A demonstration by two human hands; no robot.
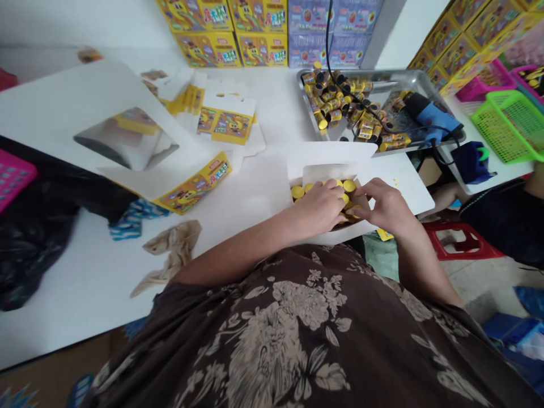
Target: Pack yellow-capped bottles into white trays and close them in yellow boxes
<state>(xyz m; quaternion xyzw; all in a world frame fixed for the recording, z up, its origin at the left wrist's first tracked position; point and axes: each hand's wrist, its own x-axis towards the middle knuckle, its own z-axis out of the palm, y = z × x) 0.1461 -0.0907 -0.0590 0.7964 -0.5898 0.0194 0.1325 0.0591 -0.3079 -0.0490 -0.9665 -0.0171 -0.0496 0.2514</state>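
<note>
An open carton (356, 231) stands in front of me with its white lid raised, holding several small jars with yellow caps (298, 192). My left hand (321, 207) lies over the jars, its fingers curled down among the caps; what they grip, if anything, is hidden. At the carton's right end, my right hand (389, 207) bends its thumb and forefinger around the side wall, the thumb reaching towards the jars. Both hands touch the carton or its contents.
Behind the carton, a metal tray (312, 127) holds many loose jars and a blue-black heat-gun-like tool (433, 116). Flat printed cartons (232, 124) lie left, near a large white card (51, 107) and crumpled tan cloth (174, 249). Packed yellow boxes (261, 48) line the wall.
</note>
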